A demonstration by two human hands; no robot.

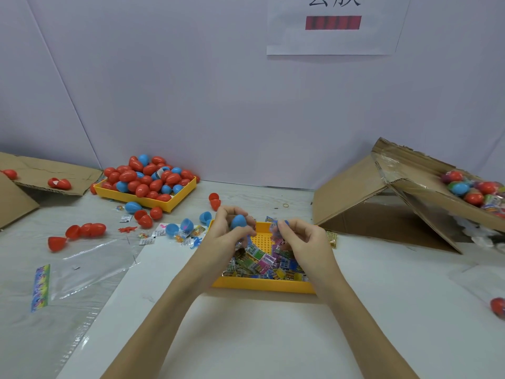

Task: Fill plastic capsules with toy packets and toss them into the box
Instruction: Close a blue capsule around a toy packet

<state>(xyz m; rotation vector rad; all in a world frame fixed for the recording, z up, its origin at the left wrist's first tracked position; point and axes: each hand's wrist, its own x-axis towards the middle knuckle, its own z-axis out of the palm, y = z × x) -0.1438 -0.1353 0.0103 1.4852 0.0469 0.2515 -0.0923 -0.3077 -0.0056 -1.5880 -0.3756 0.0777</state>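
Note:
My left hand (228, 231) grips a blue capsule half (238, 221) above the near yellow tray (262, 286). Several colourful toy packets (262, 262) fill that tray. To the right, my right hand (299, 237) pinches a small packet (276, 228) together with another blue capsule piece, mostly hidden by the fingers. At the far right an open cardboard box (426, 192) holds filled red and blue capsules (475, 190). A second yellow tray (175, 199) at the back left is heaped with empty red and blue capsules (149, 176).
Loose red capsule halves (82, 232), blue halves (185, 225) and stray packets lie on the table left of my hands. Clear plastic bags (82, 272) cover the left side. A cardboard flap (49, 176) sits far left. One red capsule (497, 306) lies at the right edge.

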